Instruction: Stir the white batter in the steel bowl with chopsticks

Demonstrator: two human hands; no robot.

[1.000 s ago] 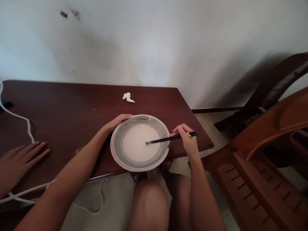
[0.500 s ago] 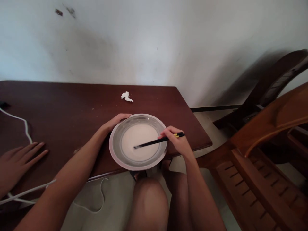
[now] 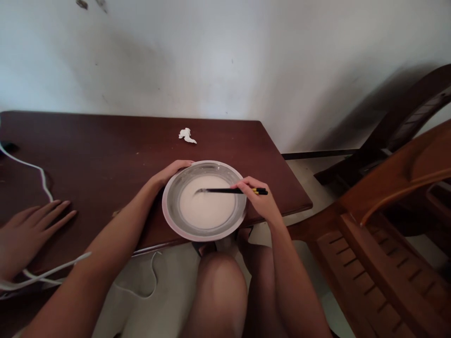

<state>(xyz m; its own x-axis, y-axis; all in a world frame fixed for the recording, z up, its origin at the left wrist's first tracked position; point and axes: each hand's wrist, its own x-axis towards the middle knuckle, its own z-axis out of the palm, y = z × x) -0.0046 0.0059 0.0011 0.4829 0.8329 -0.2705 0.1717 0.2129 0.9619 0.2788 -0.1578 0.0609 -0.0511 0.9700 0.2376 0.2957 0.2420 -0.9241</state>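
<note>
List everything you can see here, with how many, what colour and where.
bowl: one, metal, near table edge, holds white liquid
chopsticks: one pair, black with yellow bands, tips in the liquid
tissue: one, white, crumpled, behind the bowl
cable: one, white, left side of table, trailing off the front edge
table: one, dark brown, against the wall
chairs: two, brown wood, right of table
wall: white, behind the table
other hand: one, another person's, flat on the table at far left
left hand: on the bowl's left rim
right hand: holding the chopsticks
knees: bare, below table edge
</note>
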